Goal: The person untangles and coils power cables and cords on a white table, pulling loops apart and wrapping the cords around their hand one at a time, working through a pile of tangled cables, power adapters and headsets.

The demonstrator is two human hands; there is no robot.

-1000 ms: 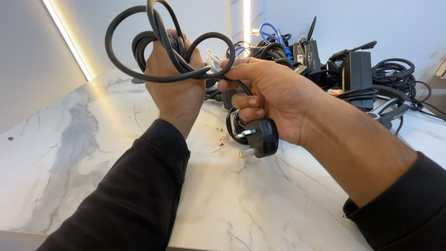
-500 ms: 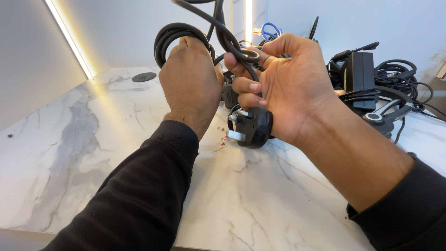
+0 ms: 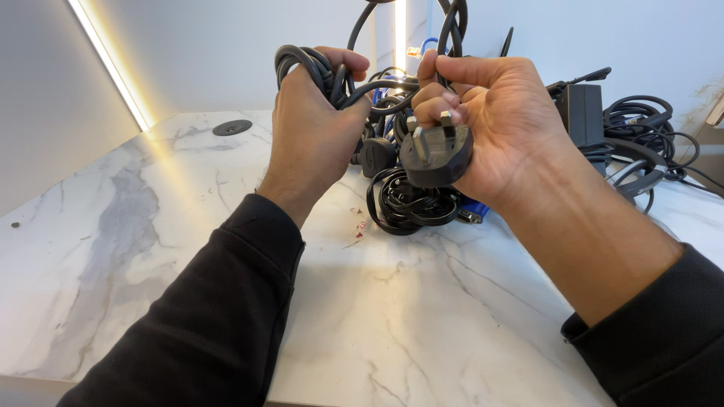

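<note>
Behind right hand (image 3: 498, 124), cable (image 3: 452, 30) half-hidden

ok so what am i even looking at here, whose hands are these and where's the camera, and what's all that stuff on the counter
The camera sits on a person's head and looks down, so the two arms in black sleeves are that person's own. There is no machine, only bare hands.

The left hand is closed around a bundle of coiled black cable. The right hand grips a black three-pin plug, pins pointing up toward the camera, with the cable running up from the fist and out of the picture.

Below is a white marble counter with a round dark grommet set into it. At the back lies a tangled pile of cables, mostly black, with a black power adapter, another coiled black lead under the hands and a bit of blue behind it. A light strip glows along the wall on the left.
</note>
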